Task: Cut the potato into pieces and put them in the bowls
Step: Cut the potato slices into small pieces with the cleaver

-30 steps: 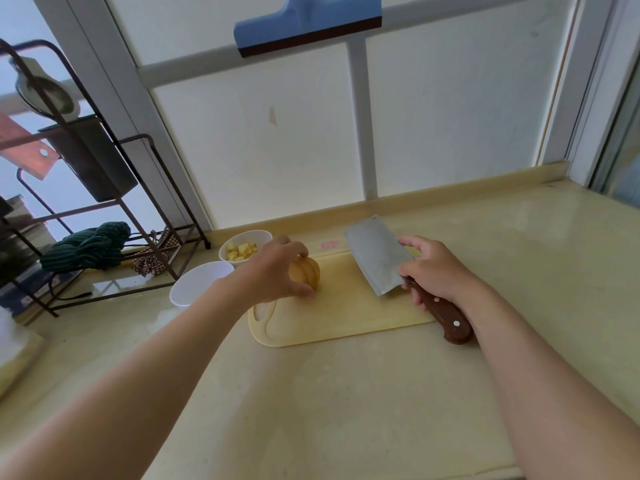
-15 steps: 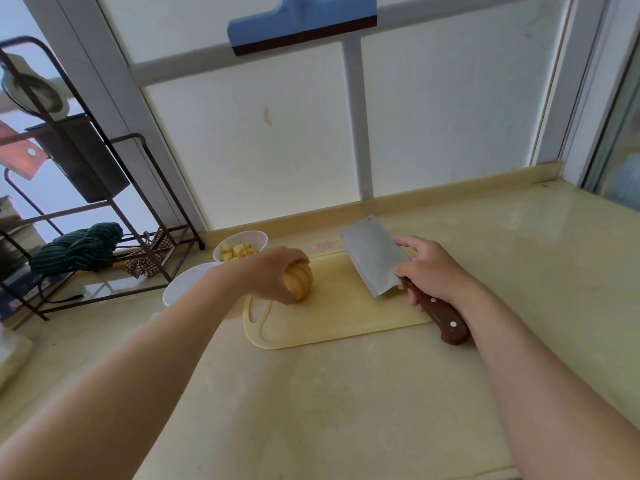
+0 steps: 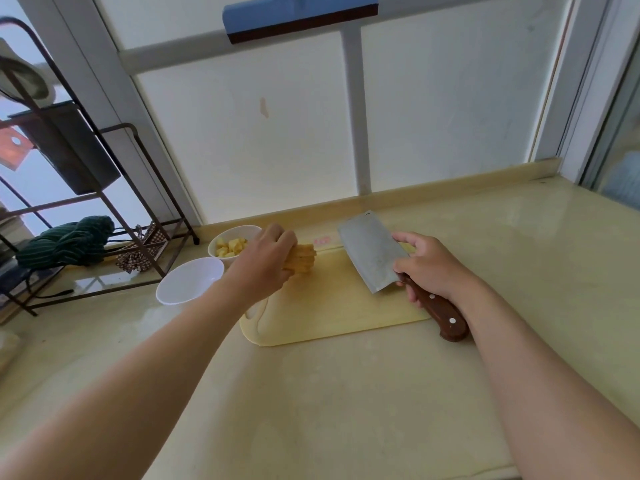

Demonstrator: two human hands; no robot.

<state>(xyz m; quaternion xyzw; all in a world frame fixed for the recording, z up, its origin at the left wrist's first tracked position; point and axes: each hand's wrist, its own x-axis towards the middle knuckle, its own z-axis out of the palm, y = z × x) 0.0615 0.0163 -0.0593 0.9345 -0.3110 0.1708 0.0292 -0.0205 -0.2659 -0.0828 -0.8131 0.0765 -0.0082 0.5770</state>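
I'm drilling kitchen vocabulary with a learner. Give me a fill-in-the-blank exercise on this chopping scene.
1. The right hand grips a ___ by its wooden handle.
2. The left hand holds the sliced ___ on the board.
3. The cubes lie in a bowl that stands ___ from the person than the empty bowl.

Missing words: cleaver; potato; farther.

left hand (image 3: pixel 266 263) covering much of potato (image 3: pixel 304 260) (fingertips unseen), rack (image 3: pixel 154 168) cropped at left
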